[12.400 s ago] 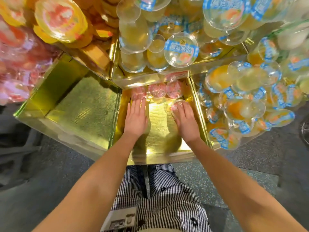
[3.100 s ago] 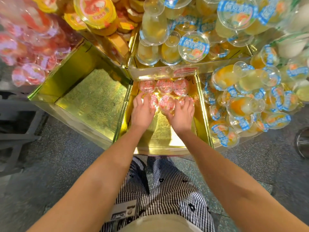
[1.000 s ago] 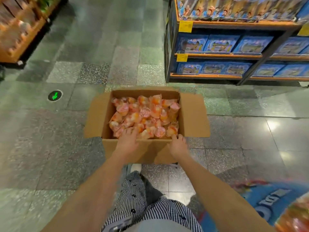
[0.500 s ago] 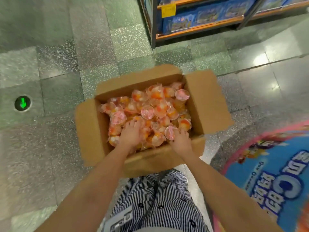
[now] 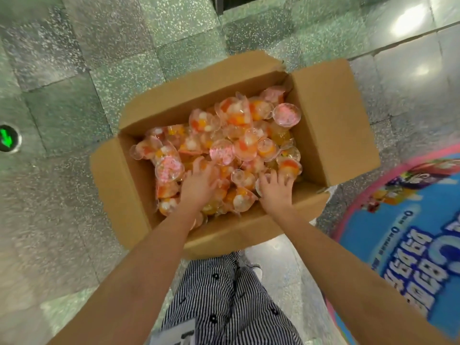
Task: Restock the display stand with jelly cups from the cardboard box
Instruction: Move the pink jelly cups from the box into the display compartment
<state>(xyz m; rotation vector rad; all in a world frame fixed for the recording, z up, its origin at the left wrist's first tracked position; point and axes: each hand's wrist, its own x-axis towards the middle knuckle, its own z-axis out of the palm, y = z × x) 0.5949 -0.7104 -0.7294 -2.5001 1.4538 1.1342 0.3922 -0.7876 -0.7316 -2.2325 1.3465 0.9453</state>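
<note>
Two hands palm-down inside cardboard box [image 5: 331, 125]: left hand [image 5: 199, 186] and right hand [image 5: 275, 190] rest, fingers spread, on jelly cups [image 5: 239, 135] heaped beneath and beyond them. Box sits on floor [image 5: 62, 220].

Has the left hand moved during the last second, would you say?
Yes: from the near rim of the cardboard box, the left hand moved deeper among the jelly cups.

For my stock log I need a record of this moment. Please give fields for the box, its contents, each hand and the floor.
Box: cardboard box, flaps open, on the tiled floor
Contents: jelly cups, loose heap, pink and orange
Left hand: in the heap, near side, grip unclear
Right hand: spread over cups, near right corner
Floor marks: green arrow marker left; blue and pink round graphic right
</note>
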